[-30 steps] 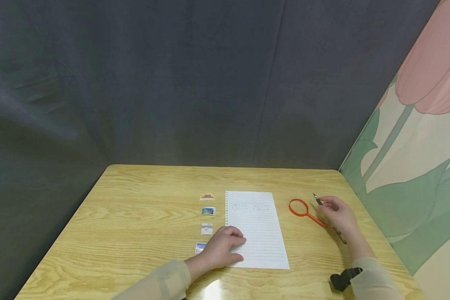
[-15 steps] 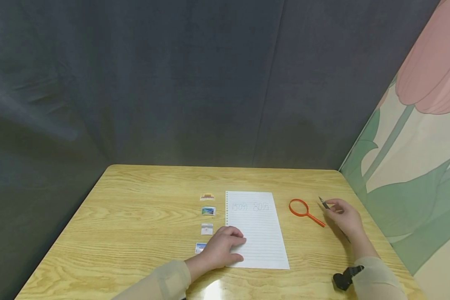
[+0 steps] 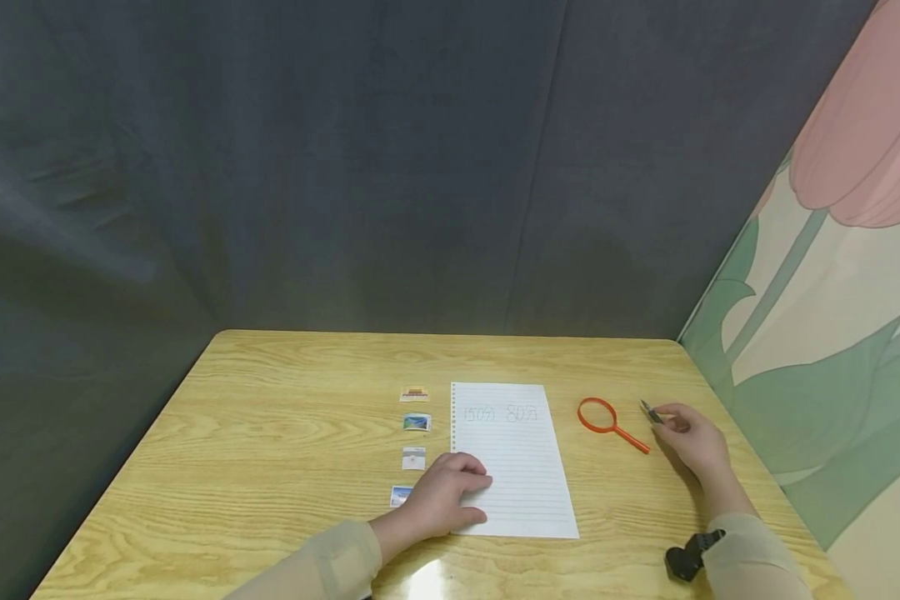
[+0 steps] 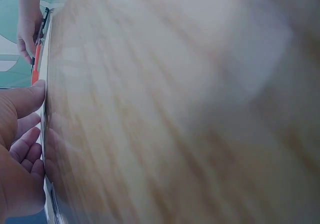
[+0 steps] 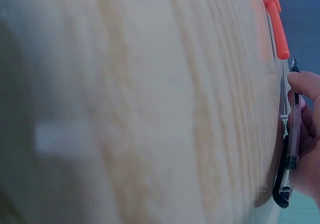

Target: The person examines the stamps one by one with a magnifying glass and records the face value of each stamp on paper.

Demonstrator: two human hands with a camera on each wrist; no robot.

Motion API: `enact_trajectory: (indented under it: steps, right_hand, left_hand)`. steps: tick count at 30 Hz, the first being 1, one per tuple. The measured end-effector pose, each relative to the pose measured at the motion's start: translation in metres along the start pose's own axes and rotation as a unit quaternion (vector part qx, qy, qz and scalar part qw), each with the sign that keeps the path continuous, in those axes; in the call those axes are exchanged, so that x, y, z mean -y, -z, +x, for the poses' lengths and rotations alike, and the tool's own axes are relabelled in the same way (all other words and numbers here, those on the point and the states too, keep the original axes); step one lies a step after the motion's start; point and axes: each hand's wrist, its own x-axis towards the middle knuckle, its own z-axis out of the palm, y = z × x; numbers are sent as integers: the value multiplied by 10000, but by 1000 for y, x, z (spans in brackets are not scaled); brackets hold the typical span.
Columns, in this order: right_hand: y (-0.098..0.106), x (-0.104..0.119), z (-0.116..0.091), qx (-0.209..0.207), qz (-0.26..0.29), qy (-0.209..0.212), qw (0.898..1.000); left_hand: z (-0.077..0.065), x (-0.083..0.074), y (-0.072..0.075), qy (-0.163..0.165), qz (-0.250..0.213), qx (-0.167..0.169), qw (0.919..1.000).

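Observation:
My left hand point(image 3: 442, 493) rests on the lower left edge of a lined sheet of paper point(image 3: 521, 475), thumb apart from the loosely bent fingers. Handwritten figures stand near the top of the sheet. At the right, my right hand point(image 3: 693, 442) pinches a pen point(image 3: 651, 412) between thumb and fingers, its tip pointing up and left. The right wrist view shows the pen's clear barrel point(image 5: 295, 129) and a dark clip-like piece point(image 5: 281, 200) by its rear end. A red magnifying glass point(image 3: 632, 440) lies between the paper and my right hand.
Left of the paper several small stamp-like pictures stand in a column, among them an orange one point(image 3: 415, 393) and a blue-green one point(image 3: 417, 422). The lowest point(image 3: 400, 496) is partly behind my left hand. A dark curtain point(image 3: 375, 167) hangs behind the wooden table point(image 3: 270, 442).
My right hand has shifted right and slightly toward me with the pen, uncovering the end of the magnifying glass's handle. My left hand and the paper have stayed still.

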Motion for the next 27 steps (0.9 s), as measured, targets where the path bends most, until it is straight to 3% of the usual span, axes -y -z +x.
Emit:
enact_trajectory:
  steps: [20, 27]
  right_hand:
    - [0, -3, 0, -37, -296, 391, 9988]
    - [6, 7, -5, -89, -191, 439, 9988]
  left_hand:
    - [0, 0, 0, 43, -32, 14, 10000]
    - [1, 0, 0, 35, -24, 36, 10000]
